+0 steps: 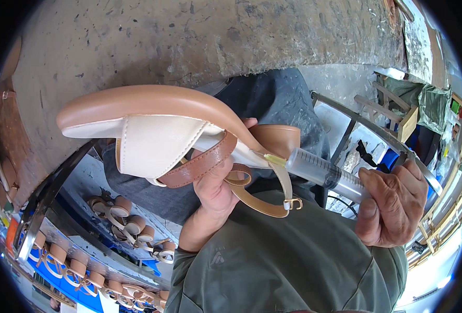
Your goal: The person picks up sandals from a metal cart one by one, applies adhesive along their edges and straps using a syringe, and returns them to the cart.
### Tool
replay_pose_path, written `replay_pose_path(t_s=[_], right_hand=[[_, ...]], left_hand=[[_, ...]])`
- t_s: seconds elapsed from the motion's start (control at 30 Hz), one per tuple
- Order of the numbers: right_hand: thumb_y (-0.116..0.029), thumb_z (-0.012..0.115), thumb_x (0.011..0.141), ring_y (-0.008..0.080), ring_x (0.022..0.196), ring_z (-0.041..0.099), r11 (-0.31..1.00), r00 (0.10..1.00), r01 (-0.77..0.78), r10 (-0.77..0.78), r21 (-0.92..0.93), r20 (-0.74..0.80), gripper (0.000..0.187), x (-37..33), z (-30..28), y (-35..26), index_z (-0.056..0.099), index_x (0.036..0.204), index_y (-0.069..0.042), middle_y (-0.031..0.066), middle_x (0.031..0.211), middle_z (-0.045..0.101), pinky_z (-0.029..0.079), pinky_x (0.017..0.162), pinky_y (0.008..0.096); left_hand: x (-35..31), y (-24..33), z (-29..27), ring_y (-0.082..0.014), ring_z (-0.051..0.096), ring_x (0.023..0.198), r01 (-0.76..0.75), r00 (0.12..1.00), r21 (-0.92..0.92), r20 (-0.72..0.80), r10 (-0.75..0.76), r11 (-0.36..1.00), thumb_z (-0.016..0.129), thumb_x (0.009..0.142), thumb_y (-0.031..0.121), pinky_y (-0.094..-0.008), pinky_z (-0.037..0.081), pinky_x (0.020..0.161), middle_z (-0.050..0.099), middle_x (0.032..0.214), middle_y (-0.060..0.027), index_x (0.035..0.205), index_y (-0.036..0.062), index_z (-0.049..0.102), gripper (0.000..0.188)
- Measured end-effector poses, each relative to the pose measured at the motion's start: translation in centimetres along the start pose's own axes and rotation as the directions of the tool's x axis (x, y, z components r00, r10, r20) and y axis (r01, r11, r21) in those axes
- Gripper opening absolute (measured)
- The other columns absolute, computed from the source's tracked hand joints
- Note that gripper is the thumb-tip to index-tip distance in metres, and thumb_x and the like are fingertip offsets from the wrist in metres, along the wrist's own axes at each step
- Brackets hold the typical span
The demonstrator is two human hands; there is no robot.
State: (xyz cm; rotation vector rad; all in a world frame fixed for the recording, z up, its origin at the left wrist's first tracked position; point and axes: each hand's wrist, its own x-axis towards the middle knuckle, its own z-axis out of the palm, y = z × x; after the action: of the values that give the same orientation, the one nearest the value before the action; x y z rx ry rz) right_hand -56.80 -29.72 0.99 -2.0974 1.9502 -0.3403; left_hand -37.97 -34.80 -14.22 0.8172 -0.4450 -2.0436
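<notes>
A tan and cream heeled sandal (160, 143) lies on its side across the middle of the view, toe to the left and block heel to the right. My left hand (215, 190) is wrapped round it from below, partly hidden behind its brown strap (202, 161). A thin ankle strap with a gold buckle hangs in a loop by the heel. My right hand (392, 203) grips a clear plastic syringe (322, 172) by its rear end. The yellowish tip of the syringe points left and meets the sandal near the ankle strap and heel.
A worn, stained work table (199, 41) spans the top. Several similar sandals (132, 224) stand on a shelf at lower left, with another row (74, 271) on blue below. At right are a metal rail (366, 117), a wooden stool (397, 112) and green sheeting (431, 109).
</notes>
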Motion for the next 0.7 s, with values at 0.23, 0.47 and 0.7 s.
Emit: replay_pose_path(t_s=[0.23,0.47,0.7], right_hand=[[-0.013,0.058,0.062,0.0114,0.038,0.036,0.990,0.985,0.142,-0.140,0.004,-0.099,0.025,-0.6,0.1,0.5,0.064,0.076,0.008,0.0105,0.053,0.058,0.022,0.040,0.0278],[-0.012,0.058,0.061,0.0115,0.038,0.036,0.991,0.987,0.135,-0.135,-0.003,-0.083,0.025,-1.2,-0.4,1.1,0.064,0.076,0.007,0.0101,0.053,0.057,0.022,0.040,0.0278],[-0.017,0.059,0.067,0.0155,0.040,0.039,0.982,0.985,0.153,-0.142,0.114,-0.103,0.025,-1.2,-0.9,2.8,0.064,0.077,0.006,0.0115,0.054,0.057,0.029,0.046,0.0277]], left_hand=[[-0.7,0.7,0.5,-0.0207,0.056,0.089,-0.016,1.000,0.015,-0.008,0.016,1.000,0.050,0.089,0.035,-0.0466,0.034,0.099,0.059,0.086,-0.0068,0.103,0.0042,0.058,0.035],[-0.8,0.1,-0.7,-0.0317,0.046,0.117,0.043,0.992,-0.137,0.121,-0.026,0.990,0.053,0.086,0.023,-0.0422,0.040,0.096,0.046,0.122,-0.0271,0.131,-0.0007,0.036,0.053],[-1.5,2.0,0.6,-0.0304,0.053,0.102,0.038,0.996,-0.036,-0.079,-0.041,0.999,0.049,0.090,0.029,-0.0420,0.041,0.094,0.062,0.101,-0.0122,0.118,0.0010,0.049,0.040]])
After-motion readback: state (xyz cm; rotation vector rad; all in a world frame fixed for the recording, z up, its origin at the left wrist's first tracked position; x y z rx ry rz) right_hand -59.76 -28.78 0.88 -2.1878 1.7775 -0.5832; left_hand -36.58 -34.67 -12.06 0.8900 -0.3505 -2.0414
